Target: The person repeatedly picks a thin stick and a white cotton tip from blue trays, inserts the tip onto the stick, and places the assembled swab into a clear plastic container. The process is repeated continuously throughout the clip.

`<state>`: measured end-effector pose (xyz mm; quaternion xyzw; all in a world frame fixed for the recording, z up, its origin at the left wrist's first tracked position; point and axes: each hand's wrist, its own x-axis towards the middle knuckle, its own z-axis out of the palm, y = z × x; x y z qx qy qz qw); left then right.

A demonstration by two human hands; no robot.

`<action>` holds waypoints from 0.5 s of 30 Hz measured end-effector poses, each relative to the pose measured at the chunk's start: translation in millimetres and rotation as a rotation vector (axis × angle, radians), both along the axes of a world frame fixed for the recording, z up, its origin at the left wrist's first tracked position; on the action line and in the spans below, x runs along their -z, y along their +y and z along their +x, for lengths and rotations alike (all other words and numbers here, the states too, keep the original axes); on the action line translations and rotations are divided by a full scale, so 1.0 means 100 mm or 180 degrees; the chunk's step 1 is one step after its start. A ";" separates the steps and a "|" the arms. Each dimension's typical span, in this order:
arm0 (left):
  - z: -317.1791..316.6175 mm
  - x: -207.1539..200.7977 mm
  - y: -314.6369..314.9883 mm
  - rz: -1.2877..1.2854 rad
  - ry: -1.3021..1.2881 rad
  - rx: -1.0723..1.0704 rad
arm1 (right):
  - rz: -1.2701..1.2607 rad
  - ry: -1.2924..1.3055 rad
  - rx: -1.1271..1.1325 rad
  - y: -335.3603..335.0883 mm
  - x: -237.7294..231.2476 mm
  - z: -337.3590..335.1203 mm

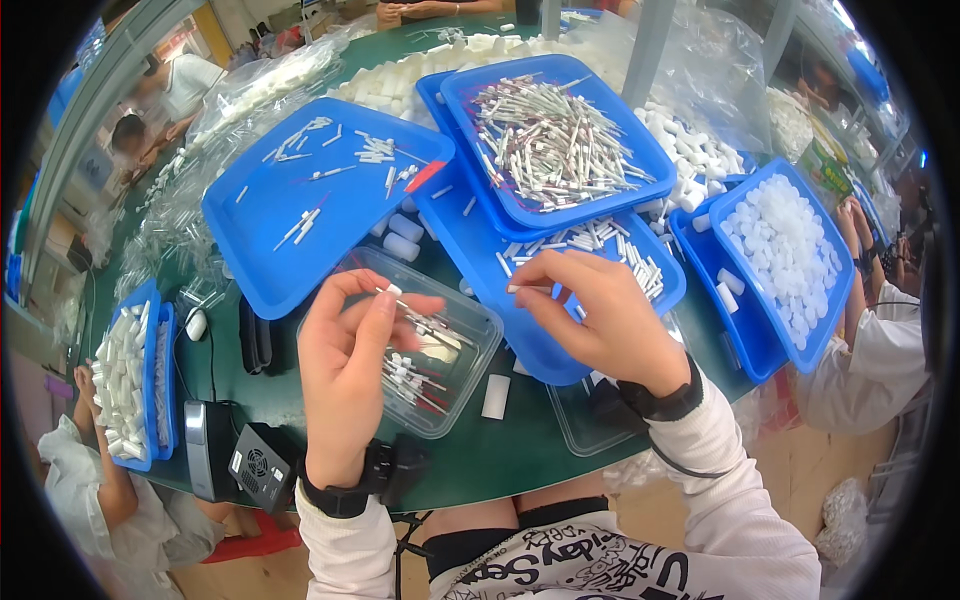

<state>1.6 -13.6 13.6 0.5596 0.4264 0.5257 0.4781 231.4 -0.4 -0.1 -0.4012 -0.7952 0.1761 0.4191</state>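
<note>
My left hand (345, 365) is raised over a clear plastic box (462, 415), thumb and forefinger closed on a small white cylinder piece (394, 290). In the box lie several thin sticks (412, 382) with white and dark red parts. Level with it, my right hand (590, 310) pinches a tiny white piece (515, 289), mostly covered by the fingertips. This hand hovers over a blue tray (548, 350) of short white tubes (640, 270). A white cylinder (495, 397) stands on the green table between my forearms.
At the back, an upper blue tray (655, 185) is heaped with thin sticks. A blue tray (250, 235) at left carries a few more. Translucent white caps (785, 250) fill a right-hand tray. Black devices (265, 465) sit at the near left edge. Other people work around the table.
</note>
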 end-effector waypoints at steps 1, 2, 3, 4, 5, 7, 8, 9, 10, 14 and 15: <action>0.05 0.00 -0.01 -0.0061 -0.0426 0.0162 | 0.0072 0.0179 -0.0084 0.00 -0.01 -0.01; 0.08 0.00 -0.02 -0.0122 -0.0850 0.0325 | -0.0153 0.0375 -0.0227 -0.02 -0.03 -0.03; 0.09 0.04 -0.02 -0.0195 -0.1144 0.0491 | -0.0386 0.0571 -0.0357 -0.06 -0.06 -0.05; 0.11 0.05 -0.02 -0.0221 -0.1231 0.0479 | -0.0619 0.0768 -0.0487 -0.09 -0.08 -0.06; 0.13 0.06 -0.03 -0.0246 -0.1318 0.0467 | -0.0720 0.0826 -0.0536 -0.10 -0.08 -0.06; 0.14 0.07 -0.03 -0.0317 -0.1494 0.0483 | -0.0927 0.0955 -0.0649 -0.12 -0.08 -0.06; 0.14 0.07 -0.03 -0.0361 -0.1591 0.0518 | -0.0957 0.0994 -0.0669 -0.12 -0.07 -0.06; 0.13 0.07 -0.03 -0.0405 -0.1691 0.0549 | -0.0989 0.1031 -0.0693 -0.11 -0.06 -0.06; 0.14 0.07 -0.03 -0.0383 -0.1672 0.0521 | -0.1020 0.1067 -0.0716 -0.12 -0.05 -0.06; 0.16 0.09 -0.04 -0.0273 -0.1559 0.0463 | -0.1674 0.1427 -0.0858 -0.18 -0.10 -0.09; 0.17 0.09 -0.04 -0.0241 -0.1526 0.0480 | -0.1763 0.1514 -0.0862 -0.19 -0.11 -0.09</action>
